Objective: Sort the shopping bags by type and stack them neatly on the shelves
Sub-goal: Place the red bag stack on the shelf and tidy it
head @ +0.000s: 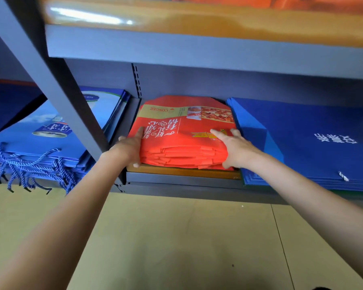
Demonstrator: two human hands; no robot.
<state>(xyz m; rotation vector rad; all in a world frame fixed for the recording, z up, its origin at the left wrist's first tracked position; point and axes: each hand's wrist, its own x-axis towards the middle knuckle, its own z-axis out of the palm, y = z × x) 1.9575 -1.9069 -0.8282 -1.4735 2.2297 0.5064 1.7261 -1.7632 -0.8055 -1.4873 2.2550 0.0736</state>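
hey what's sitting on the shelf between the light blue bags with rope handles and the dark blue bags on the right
A stack of red bags, held at its sides by the left hand and right hand. A grey shelf post crosses in front. Head view.

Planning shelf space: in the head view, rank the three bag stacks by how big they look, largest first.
1. Dark blue stack, cut off by the frame.
2. Light blue printed stack, partly hidden by the shelf post; order with the first is unsure.
3. Red stack, clearly smallest.
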